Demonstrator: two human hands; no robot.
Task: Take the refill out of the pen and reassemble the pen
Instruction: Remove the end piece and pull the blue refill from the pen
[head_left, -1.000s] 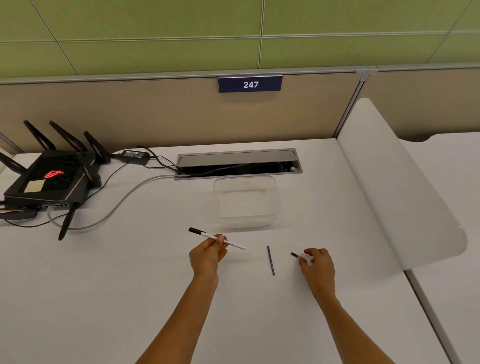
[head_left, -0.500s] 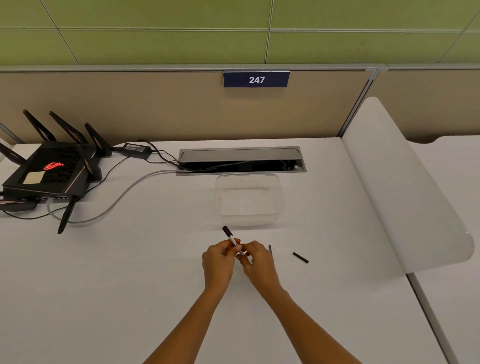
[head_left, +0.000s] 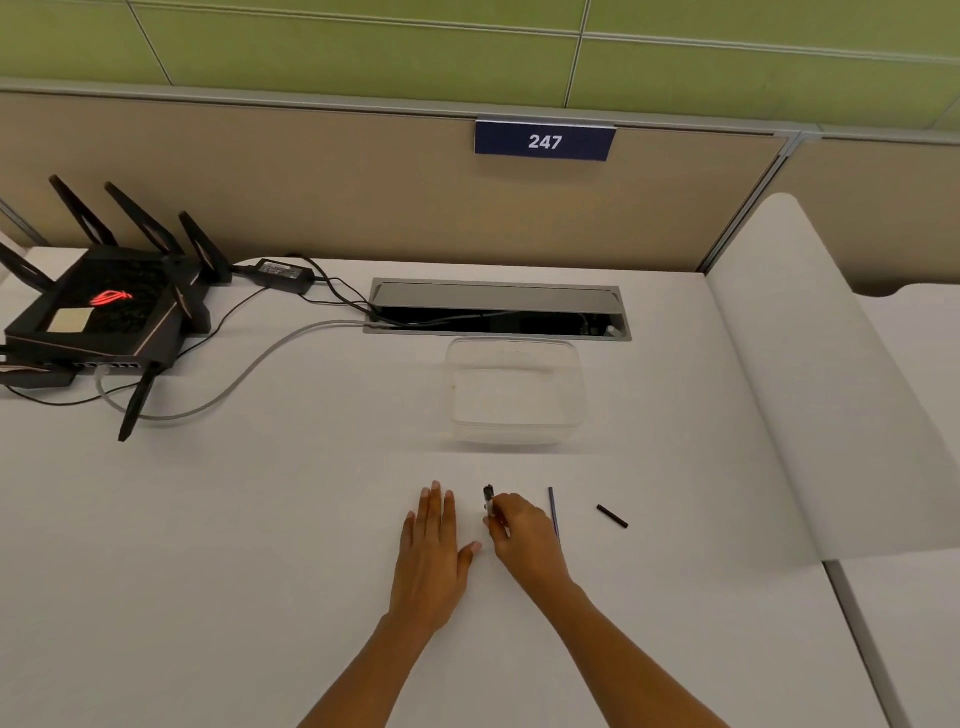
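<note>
My right hand (head_left: 517, 530) is closed around the white pen (head_left: 489, 500), whose black end sticks out past my fingers toward the far side; most of the barrel is hidden in my grip. My left hand (head_left: 434, 545) lies flat on the white desk just left of the pen, fingers spread, holding nothing. The thin blue refill (head_left: 553, 512) lies on the desk right beside my right hand. A small black pen piece (head_left: 612, 516) lies farther right.
A clear plastic container (head_left: 514, 389) stands beyond my hands. Behind it is an open cable slot (head_left: 498, 312). A black router (head_left: 98, 312) with antennas and cables sits at the far left. A white curved divider (head_left: 810, 374) borders the desk on the right.
My left hand has let go of the pen and flattened onto the desk. The pen has passed to my right hand, which had set down the black piece at the right.
</note>
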